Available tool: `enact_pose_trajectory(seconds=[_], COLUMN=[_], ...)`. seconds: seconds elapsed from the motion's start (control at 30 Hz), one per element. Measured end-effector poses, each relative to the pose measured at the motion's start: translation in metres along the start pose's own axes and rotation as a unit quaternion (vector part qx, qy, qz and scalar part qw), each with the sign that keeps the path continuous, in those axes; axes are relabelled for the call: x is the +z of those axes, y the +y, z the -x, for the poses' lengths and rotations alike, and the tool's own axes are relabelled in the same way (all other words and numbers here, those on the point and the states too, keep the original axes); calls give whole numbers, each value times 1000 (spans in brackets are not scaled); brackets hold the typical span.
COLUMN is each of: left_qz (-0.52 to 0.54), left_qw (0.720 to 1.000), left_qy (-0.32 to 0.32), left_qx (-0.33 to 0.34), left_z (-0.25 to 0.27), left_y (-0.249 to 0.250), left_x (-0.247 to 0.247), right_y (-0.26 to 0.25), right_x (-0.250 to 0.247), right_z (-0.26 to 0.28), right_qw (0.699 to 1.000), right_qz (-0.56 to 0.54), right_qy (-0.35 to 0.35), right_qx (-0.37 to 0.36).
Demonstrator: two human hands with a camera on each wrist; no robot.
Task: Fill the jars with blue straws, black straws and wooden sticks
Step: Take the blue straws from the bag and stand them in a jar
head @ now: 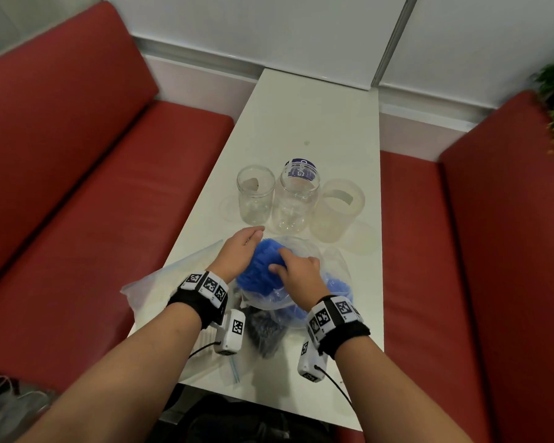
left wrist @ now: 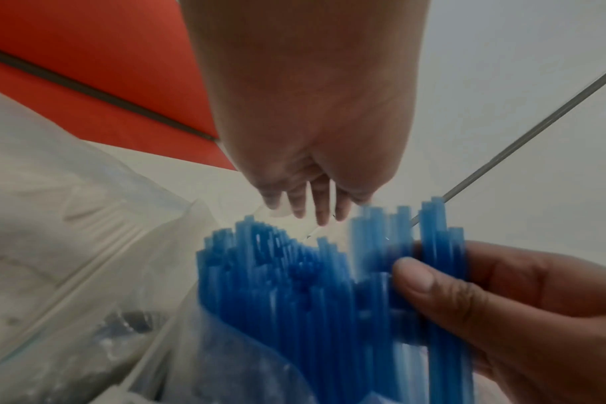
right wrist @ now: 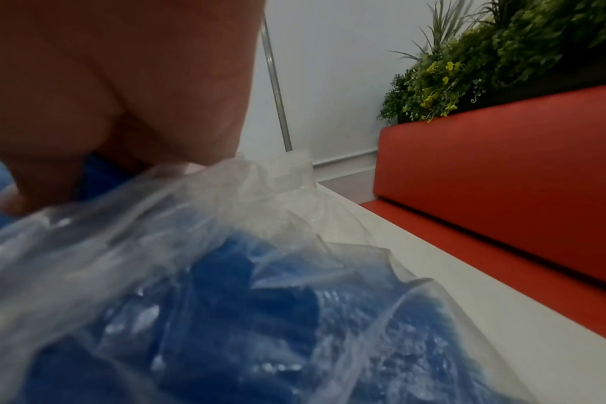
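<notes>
The right hand (head: 296, 274) pinches a cluster of blue straws (head: 258, 268) at the mouth of the clear bag (head: 328, 266), centre of the head view. The left hand (head: 242, 252) lies alongside the bundle with fingers extended, gripping nothing. Risk: a loose pinch lets straws fan out and spill over the table (head: 301, 123), whose right edge lies close to the bag. The three jars (head: 296, 199) stand empty just above the hands; a hasty lift could tip them. Open room lies beyond the jars.

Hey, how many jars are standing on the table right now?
3, in one row beyond the hands: a small jar on the left, a labelled jar in the middle, a frosted jar on the right.
</notes>
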State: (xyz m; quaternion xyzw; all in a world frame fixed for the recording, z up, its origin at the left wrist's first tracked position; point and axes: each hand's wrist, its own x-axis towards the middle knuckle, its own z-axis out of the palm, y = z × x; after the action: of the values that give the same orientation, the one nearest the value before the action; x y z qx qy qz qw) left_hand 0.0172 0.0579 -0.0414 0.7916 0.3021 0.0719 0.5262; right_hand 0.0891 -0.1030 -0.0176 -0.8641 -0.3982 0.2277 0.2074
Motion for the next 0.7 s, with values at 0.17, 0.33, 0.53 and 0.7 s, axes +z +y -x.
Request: enact_pose_trajectory(seconds=[0.17,0.33,0.53,0.7], left_qz=[26,-17,-34,-11], left_qw=[997,994,998,999], left_qy=[-78,-108,-61,-38], left_qx=[11,9,1,3], left_z=[1,3,4,4], left_y=[9,11,10,19], left_x=[3,6,-3,-14], right_y=[-13,-14,-9,-14], right_x=[-12,-17,-5,-17], right_z=[4,1,2,1], right_qw=[980,995,995,990], right_qz=[-199,-89,-16,-103], right_qy=[-18,-52,-98,-90], right_qx=[15,-3,22,20])
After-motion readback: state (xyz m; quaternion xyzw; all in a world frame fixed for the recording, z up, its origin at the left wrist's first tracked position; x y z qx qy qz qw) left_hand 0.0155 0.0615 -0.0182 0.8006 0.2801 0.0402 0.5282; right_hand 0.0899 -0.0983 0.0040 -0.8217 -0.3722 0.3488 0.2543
